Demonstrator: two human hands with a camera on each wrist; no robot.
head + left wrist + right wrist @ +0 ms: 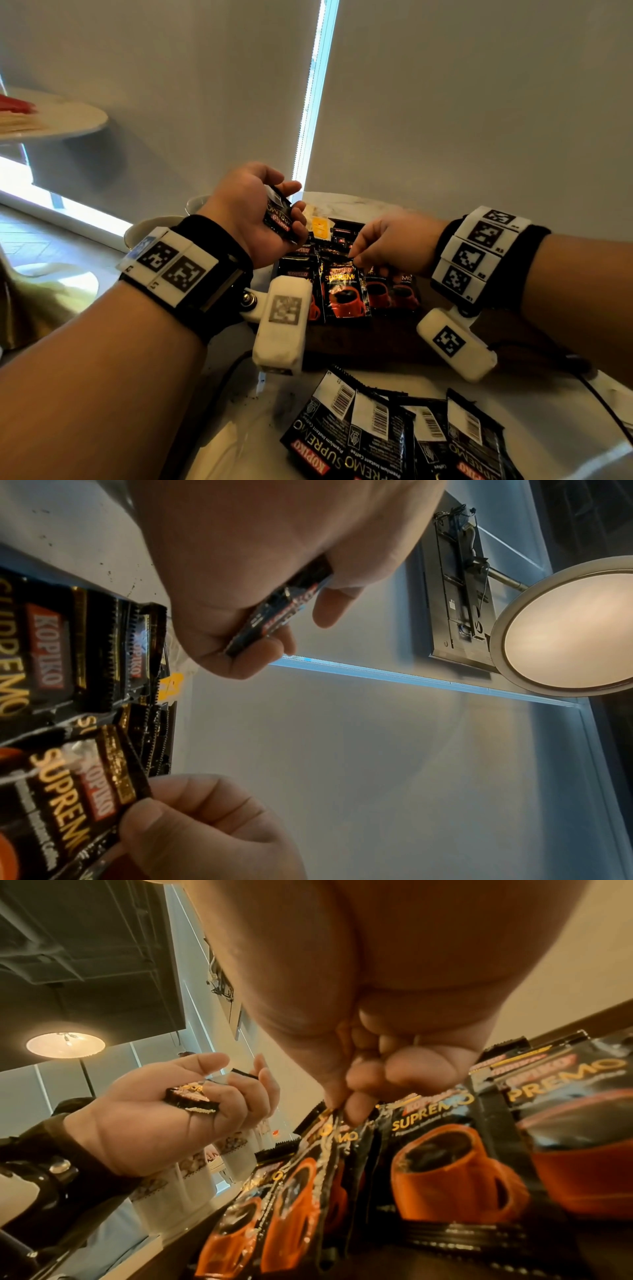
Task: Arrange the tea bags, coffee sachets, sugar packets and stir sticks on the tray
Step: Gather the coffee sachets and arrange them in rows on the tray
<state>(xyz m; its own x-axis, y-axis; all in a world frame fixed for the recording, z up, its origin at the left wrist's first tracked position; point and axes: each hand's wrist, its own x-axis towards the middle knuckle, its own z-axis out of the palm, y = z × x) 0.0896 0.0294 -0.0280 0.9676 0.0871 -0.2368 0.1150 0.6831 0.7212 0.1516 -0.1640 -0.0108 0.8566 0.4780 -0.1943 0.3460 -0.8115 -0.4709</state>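
Left hand point(255, 219), palm turned up and fingers curled, grips a small stack of black coffee sachets point(279, 219), raised above the far left corner of a dark wooden tray point(383, 337). Right hand point(390, 245) reaches down beside it, thumb and forefinger pinching the top edge of one coffee sachet point(344, 291) that lies face up on the tray, showing a red cup. More sachets of the same kind lie in an overlapping row on the tray to both sides of the pinched one, directly under the right hand. Just beyond the fingers of both hands, at the tray's far end, sits a yellow packet point(320, 226) next to some thin dark sticks point(346, 233); what these are is hard to tell. Nearer the person than both wrists, off the tray, four more sachets point(394, 435) lie face down on the white tabletop point(239, 438), their barcodes showing. Both wrists wear black bands with white marker blocks.
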